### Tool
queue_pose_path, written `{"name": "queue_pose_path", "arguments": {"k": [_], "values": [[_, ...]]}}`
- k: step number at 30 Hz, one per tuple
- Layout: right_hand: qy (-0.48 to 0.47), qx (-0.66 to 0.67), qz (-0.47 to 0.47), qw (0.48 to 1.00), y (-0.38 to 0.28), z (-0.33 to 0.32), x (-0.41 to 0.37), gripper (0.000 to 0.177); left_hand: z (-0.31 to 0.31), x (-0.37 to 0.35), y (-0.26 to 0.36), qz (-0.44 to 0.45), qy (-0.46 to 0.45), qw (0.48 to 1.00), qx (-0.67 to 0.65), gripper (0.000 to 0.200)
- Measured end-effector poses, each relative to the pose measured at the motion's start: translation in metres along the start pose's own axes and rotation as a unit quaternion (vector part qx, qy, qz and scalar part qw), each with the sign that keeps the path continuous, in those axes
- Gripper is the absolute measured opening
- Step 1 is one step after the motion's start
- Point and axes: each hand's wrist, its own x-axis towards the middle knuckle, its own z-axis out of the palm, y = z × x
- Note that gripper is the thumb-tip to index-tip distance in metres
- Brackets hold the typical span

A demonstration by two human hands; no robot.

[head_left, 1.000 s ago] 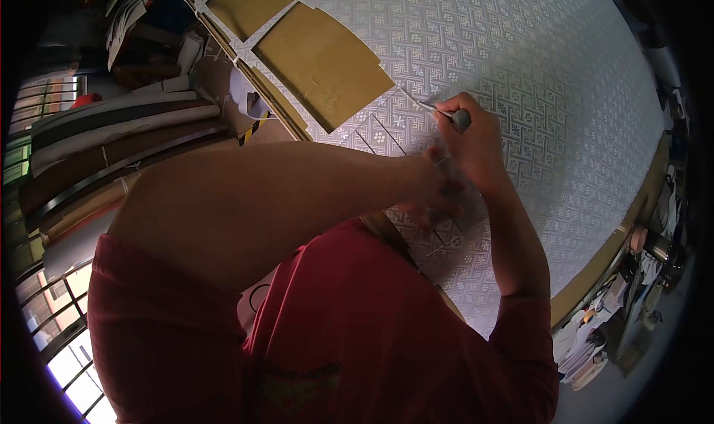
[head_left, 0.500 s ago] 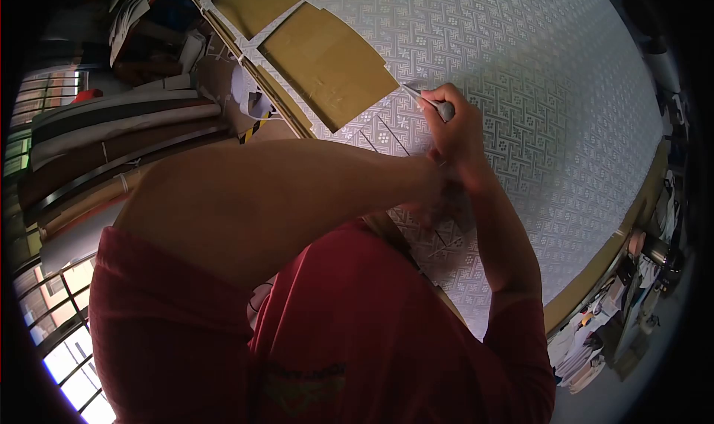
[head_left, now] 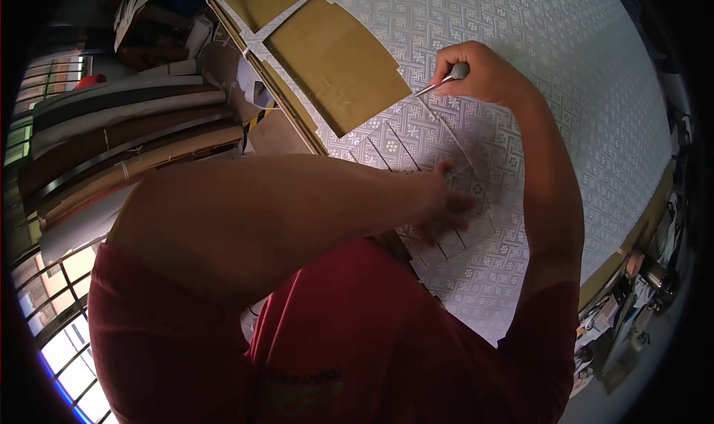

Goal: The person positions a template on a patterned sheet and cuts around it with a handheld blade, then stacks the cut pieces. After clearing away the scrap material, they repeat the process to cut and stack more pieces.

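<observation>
In the head view, my right hand [head_left: 476, 71] is closed around a slim pointed metal tool [head_left: 437, 86] with a rounded grey end. Its tip points at the lower right corner of a tan card template [head_left: 342, 63], which lies flat on grey patterned fabric [head_left: 513, 149]. My left hand [head_left: 446, 210] is blurred and hovers over or rests on the fabric nearer my body, fingers spread, apparently holding nothing. Around it, several short dark lines and a long curved line [head_left: 455, 137] mark the fabric. My left forearm hides part of the table edge.
Another tan template [head_left: 264, 0] lies farther up the fabric. Rolls of material [head_left: 126, 126] are stacked at left beside a barred window [head_left: 71, 305]. Along the right side are a dark flask [head_left: 654, 269] and assorted clutter.
My right hand has moved up and right with the metal tool, apart from my left hand. My left hand's fingers now show spread, and more of the marked lines are uncovered. The view has shifted slightly.
</observation>
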Motion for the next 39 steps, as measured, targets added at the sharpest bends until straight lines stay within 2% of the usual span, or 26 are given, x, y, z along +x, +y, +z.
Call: {"name": "queue_pose_path", "arguments": {"k": [1,3,5,9,10,12,15,17,21,23,24,26,27,29,31,33,35,36,38,39], "values": [[-0.004,0.003,-0.001,1.0,-0.006,-0.006,0.007,0.014,0.001,0.003,0.004,-0.017,-0.029,0.999,0.023,0.079],[-0.083,-0.057,0.01,0.995,-0.015,-0.014,0.022,0.015,-0.004,-0.005,-0.002,-0.033,-0.061,0.997,0.041,0.078],[-0.107,-0.027,0.007,0.994,-0.016,-0.015,0.03,0.015,-0.026,-0.033,-0.015,0.034,0.01,0.996,-0.083,0.083],[-0.153,0.073,-0.014,0.985,-0.006,0.003,0.042,0.016,-0.014,-0.026,-0.011,0.043,0.032,0.996,-0.068,0.084],[-0.153,0.074,-0.016,0.985,-0.009,0.009,0.045,0.016,-0.01,-0.025,-0.01,0.035,0.048,0.995,-0.074,0.083],[-0.189,0.011,-0.079,0.979,-0.022,0.024,0.051,0.016,-0.005,-0.024,-0.009,0.026,0.061,0.995,-0.078,0.082],[-0.196,0.032,-0.134,0.971,-0.031,0.078,0.062,0.019,-0.014,-0.032,-0.008,0.037,0.076,0.99,-0.11,0.084],[-0.209,0.029,-0.159,0.964,-0.049,0.102,0.063,0.021,-0.045,-0.062,-0.014,0.071,0.001,0.996,0.051,0.078],[-0.189,0.023,-0.166,0.968,-0.056,0.098,0.049,0.02,-0.049,-0.062,-0.016,0.084,-0.022,0.993,0.084,0.07],[-0.05,0.075,-0.193,0.977,-0.056,0.082,0.025,0.017,-0.032,-0.043,-0.023,0.058,0.036,0.992,-0.108,0.087],[0.016,0.086,-0.148,0.985,-0.059,0.073,0.009,0.017,-0.033,-0.047,-0.025,0.06,0.04,0.992,-0.105,0.087],[0.163,0.095,-0.093,0.978,-0.052,0.064,-0.03,0.018,-0.04,-0.07,-0.029,0.076,0.124,0.987,-0.072,0.066],[0.243,0.092,-0.084,0.962,-0.041,0.065,-0.05,0.018,-0.04,-0.08,-0.035,0.079,0.123,0.987,-0.063,0.066],[0.379,0.164,-0.01,0.91,-0.031,0.075,-0.103,0.015,-0.035,-0.101,-0.047,-0.04,0.192,0.976,-0.096,0.064],[0.484,0.24,0.054,0.84,-0.015,0.099,-0.159,0.01,-0.011,-0.122,-0.058,-0.092,0.284,0.954,0.035,0.06],[0.538,0.266,0.051,0.798,0.001,0.134,-0.212,0.006,-0.005,-0.149,-0.063,-0.185,0.282,0.938,-0.086,0.045],[0.582,0.303,0.061,0.753,-0.006,0.174,-0.245,0.006,0.027,-0.156,-0.066,-0.256,0.399,0.856,-0.208,0.041],[0.593,0.301,0.062,0.744,-0.009,0.194,-0.255,0.006,0.037,-0.157,-0.063,-0.245,0.396,0.862,-0.2,0.041],[0.624,0.361,0.126,0.682,-0.016,0.226,-0.264,0.017,0.057,-0.158,-0.049,-0.308,0.47,0.747,-0.354,0.041],[0.637,0.36,0.13,0.669,-0.028,0.231,-0.26,0.017,0.069,-0.154,-0.043,-0.295,0.464,0.758,-0.351,0.041]]}}
